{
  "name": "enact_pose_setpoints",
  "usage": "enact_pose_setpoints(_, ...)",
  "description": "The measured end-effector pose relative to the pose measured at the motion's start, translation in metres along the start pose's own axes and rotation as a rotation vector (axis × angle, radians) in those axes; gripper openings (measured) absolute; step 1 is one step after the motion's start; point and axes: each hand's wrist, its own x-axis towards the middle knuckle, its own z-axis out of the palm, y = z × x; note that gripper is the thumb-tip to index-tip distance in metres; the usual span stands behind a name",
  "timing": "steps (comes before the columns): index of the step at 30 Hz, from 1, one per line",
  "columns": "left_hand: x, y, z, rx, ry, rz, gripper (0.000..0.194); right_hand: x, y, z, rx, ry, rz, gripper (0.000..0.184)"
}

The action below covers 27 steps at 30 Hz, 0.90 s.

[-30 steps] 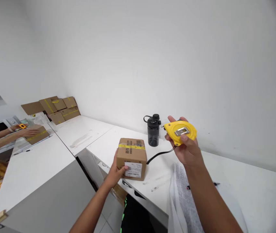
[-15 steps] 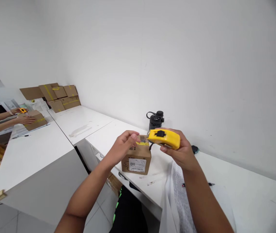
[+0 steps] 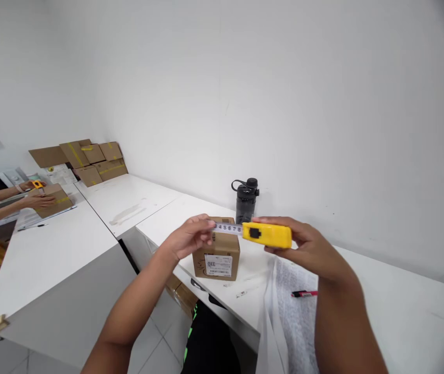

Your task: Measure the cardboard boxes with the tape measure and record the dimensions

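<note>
A yellow tape measure (image 3: 272, 236) is gripped by my right hand (image 3: 308, 246), its black button facing me. From its mouth a short white blade (image 3: 229, 228) with printed numbers stretches leftward. The blade's free end is pinched between the thumb and fingers of my left hand (image 3: 191, 236). Just beyond and below the blade stands a brown cardboard box (image 3: 217, 257) with a white label on its near side. Neither hand appears to rest on the box, though the blade passes in front of its top.
A dark bottle (image 3: 246, 200) stands by the wall behind the box. Printed paper (image 3: 294, 306) and a red pen (image 3: 303, 294) lie at the right. At the far left, a co-worker's hands (image 3: 38, 200) hold a tape measure at another box (image 3: 56, 201). Several cartons (image 3: 93, 161) are stacked behind.
My left hand has taken hold of the blade's end, and some blade is now drawn out. My right hand has moved slightly right and lower with the tape measure.
</note>
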Motion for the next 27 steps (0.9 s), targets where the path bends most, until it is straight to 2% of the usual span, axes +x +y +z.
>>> enact_pose_setpoints(4, 0.006, 0.002, -0.050, 0.180, 0.240, 0.081, 0.036, -0.004, 0.018, -0.025, 0.025, 0.077, 0.190, 0.055)
enact_pose_setpoints(7, 0.012, -0.008, -0.081, 0.303, 0.433, 0.029, 0.038, 0.006, 0.041, -0.029, 0.119, 0.012, 0.282, 0.059)
enact_pose_setpoints(10, 0.017, -0.024, -0.096, 0.352, 0.484, -0.049, 0.037, 0.020, 0.062, -0.020, 0.200, -0.093, 0.318, 0.057)
enact_pose_setpoints(14, 0.022, -0.043, -0.093, 0.379, 0.470, -0.093, 0.038, 0.034, 0.076, 0.001, 0.238, -0.186, 0.327, 0.053)
enact_pose_setpoints(18, 0.028, -0.054, -0.078, 0.375, 0.468, -0.112, 0.051, 0.040, 0.080, 0.016, 0.178, -0.144, 0.329, 0.055)
enact_pose_setpoints(22, 0.030, -0.059, -0.069, 0.367, 0.501, -0.130, 0.065, 0.039, 0.082, 0.016, 0.155, -0.162, 0.340, 0.053)
enact_pose_setpoints(27, 0.026, -0.061, -0.070, 0.346, 0.501, -0.112, 0.062, 0.038, 0.078, 0.012, 0.136, -0.167, 0.349, 0.051)
